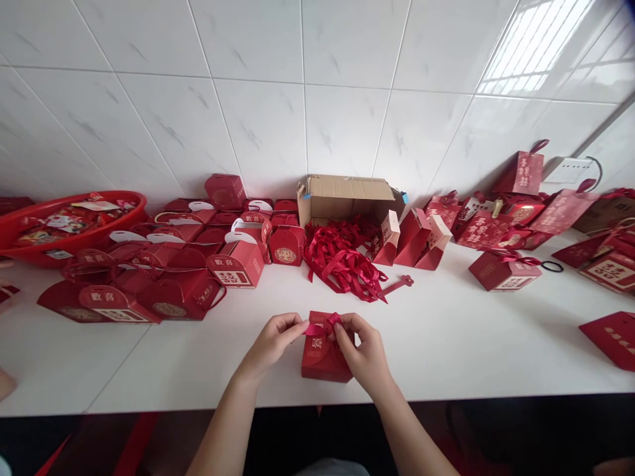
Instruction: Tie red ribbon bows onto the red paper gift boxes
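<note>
A small red gift box [325, 363] with pale printed characters lies on the white table close to its front edge. Dark red ribbon [313, 328] crosses the top of the box. My left hand [278, 337] pinches one stretch of this ribbon at the left, thumb against forefinger. On the right, my right hand [360, 344] is closed on the ribbon where it bunches up, its fingers just over the box top. Some of the ribbon is hidden behind my right fingers.
A cardboard carton [347, 188] spills a heap of red ribbons [342, 261] at the back. Rows of red boxes [238, 261] stand left, beside a red basin [133, 211] of wrapped sweets. Ribboned boxes [506, 271] stand right. Part of another person's hand [6, 383] shows at the left edge.
</note>
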Demonstrator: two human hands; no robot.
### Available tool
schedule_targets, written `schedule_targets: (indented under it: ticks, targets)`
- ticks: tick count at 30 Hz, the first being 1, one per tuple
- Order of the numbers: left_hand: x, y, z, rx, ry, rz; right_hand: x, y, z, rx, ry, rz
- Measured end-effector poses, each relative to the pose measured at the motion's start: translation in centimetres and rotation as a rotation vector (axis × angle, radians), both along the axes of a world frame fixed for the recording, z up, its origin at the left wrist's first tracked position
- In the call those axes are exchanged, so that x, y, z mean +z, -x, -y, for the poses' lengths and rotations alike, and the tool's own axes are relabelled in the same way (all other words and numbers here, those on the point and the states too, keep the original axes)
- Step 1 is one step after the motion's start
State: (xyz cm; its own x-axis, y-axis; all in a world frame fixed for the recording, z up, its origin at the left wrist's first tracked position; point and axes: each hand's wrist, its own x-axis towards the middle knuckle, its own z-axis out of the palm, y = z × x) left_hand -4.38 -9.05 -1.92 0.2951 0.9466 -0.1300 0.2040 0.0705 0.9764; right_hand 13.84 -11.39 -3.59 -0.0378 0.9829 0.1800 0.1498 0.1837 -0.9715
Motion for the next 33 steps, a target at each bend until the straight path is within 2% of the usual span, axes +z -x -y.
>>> schedule_targets:
  ticks: [4,8,12,15,18,20,25,33]
  targets:
    - [3.2,-0.2,0.8,-0.073,-0.023,-0.014,0.1,0.4,-0.1,-0.080,-0.013,0.104]
    - [6.1,-1.7,0.8,-0.161,-0.125,-0.031,0.5,0.1,0.3,-0.012,-0.147,0.219]
    - [7.3,-3.2,-0.2,-0.311,-0.332,-0.061,0.8,-0.2,0.5,0.021,-0.186,0.268]
    - [6.7,-3.6,-1.1,-0.291,-0.419,-0.048,0.7,-0.1,0.2,-0.008,-0.180,0.274]
    - [5.1,-3.2,-1.5,-0.115,-0.394,-0.074,0.4,-0.1,-0.1,0.012,-0.160,0.244]
    - [3.9,-2.6,-1.4,-0.058,-0.343,-0.107,0.4,-0.2,-0.2,0.033,-0.138,0.207]
    - [1.8,-2.0,-0.6,-0.062,-0.275,-0.099,0.4,-0.3,-0.1,0.069,-0.154,0.146]
    - [2.1,-2.5,-0.2,-0.136,-0.400,-0.091,0.4,-0.3,0.0,0.086,-0.170,0.185]
